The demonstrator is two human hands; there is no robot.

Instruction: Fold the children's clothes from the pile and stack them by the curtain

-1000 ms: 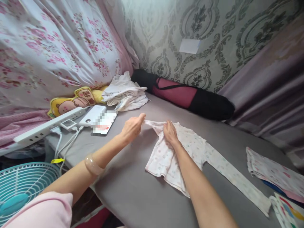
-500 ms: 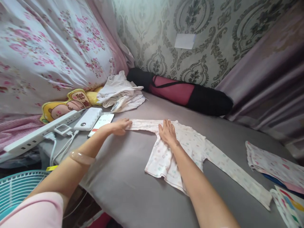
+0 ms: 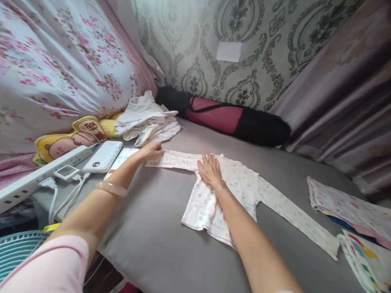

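Note:
A small white long-sleeved shirt (image 3: pixel 235 179) with a pale print lies spread on the grey sheet, both sleeves stretched out sideways. At its left sleeve, near the cuff, my left hand (image 3: pixel 151 151) is closed, fingers bent at the sleeve's upper edge and seemingly pinching the cloth; the fingertips are partly hidden. My right hand (image 3: pixel 210 169) rests flat on the shirt by the left shoulder, fingers stretched out. Beside my left wrist lies a phone (image 3: pixel 126 153) with a lit screen, partly covered by my forearm.
Crumpled white clothes (image 3: pixel 148 120) are piled at the back left, near a yellow cushion (image 3: pixel 70 138). A power strip (image 3: pixel 45 173) and a white power bank (image 3: pixel 104 156) with cables lie left. Behind is a black and red bag (image 3: pixel 214 116). Folded clothes (image 3: pixel 345 201) lie right.
My left hand has gone from lying over the sleeve's end to closing at its upper edge, and the cuff now shows. My right hand stays on the shirt. The view has shifted slightly.

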